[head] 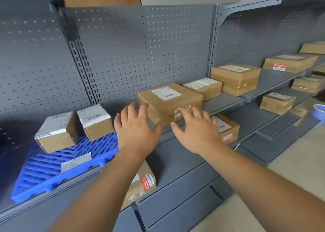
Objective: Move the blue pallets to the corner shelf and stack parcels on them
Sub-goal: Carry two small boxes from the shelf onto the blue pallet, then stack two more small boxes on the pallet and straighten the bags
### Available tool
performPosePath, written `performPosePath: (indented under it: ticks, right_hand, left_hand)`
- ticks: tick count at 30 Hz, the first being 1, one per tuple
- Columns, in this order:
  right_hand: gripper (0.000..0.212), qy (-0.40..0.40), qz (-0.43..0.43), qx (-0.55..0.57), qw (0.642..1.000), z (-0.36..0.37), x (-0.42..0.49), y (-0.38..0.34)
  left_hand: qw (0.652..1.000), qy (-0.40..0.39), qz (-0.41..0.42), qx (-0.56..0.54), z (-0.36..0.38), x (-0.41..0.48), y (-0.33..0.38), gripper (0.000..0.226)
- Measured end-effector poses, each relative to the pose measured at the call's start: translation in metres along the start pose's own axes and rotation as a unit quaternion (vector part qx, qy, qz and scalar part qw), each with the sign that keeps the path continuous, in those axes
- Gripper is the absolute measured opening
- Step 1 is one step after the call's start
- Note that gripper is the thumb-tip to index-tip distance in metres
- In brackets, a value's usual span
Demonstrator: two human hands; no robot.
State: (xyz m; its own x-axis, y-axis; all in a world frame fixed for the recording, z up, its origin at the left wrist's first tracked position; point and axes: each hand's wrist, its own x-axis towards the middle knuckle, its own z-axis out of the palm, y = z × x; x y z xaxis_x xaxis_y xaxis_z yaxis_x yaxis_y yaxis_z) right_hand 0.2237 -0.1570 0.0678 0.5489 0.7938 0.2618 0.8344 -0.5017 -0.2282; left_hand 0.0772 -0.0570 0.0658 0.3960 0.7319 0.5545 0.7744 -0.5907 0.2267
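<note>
Partly done, by the look of it. On the gray shelf (226,99), at the left end: blue pallet (52,172), flat, full of slats. Just right of it, big brown parcel (168,105) with a white label, not on the pallet yet. Already on top: two small parcels (56,131). Close by the big one, left hand (135,131) and right hand (197,131), fingers spread wide, holding nothing.

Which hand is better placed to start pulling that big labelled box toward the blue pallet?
Left, probably. The left hand is open at the left corner of the box, on the side nearest the blue pallet; the right hand spreads open before its front face, farther away.
</note>
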Motion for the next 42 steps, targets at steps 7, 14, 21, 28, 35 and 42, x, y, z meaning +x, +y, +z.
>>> performPosePath:
  ticks: [7, 14, 21, 28, 35, 42]
  right_hand:
    - [0.071, 0.007, 0.069, -0.02, 0.997, -0.037, -0.033, 0.119]
    - [0.071, 0.02, 0.13, -0.035, 0.991, -0.068, -0.053, 0.209]
    - [0.071, 0.028, 0.174, -0.052, 0.983, -0.074, -0.037, 0.266]
    - [0.072, 0.025, 0.199, -0.06, 0.978, -0.062, 0.023, 0.305]
    - [0.072, 0.056, 0.203, -0.061, 0.976, -0.052, 0.105, 0.325]
    - [0.069, 0.051, 0.173, -0.035, 0.983, -0.032, 0.168, 0.338]
  left_hand:
    - [0.997, -0.039, 0.055, -0.04, 0.023, -0.025, 0.121, 0.068]
    - [0.989, -0.086, 0.107, -0.059, 0.046, -0.034, 0.216, 0.07]
    - [0.979, -0.103, 0.155, -0.086, 0.08, -0.016, 0.279, 0.067]
    - [0.973, -0.12, 0.168, -0.105, 0.142, 0.034, 0.319, 0.066]
    - [0.969, -0.122, 0.183, -0.11, 0.188, 0.108, 0.334, 0.061]
    - [0.972, -0.129, 0.164, -0.108, 0.224, 0.158, 0.339, 0.063]
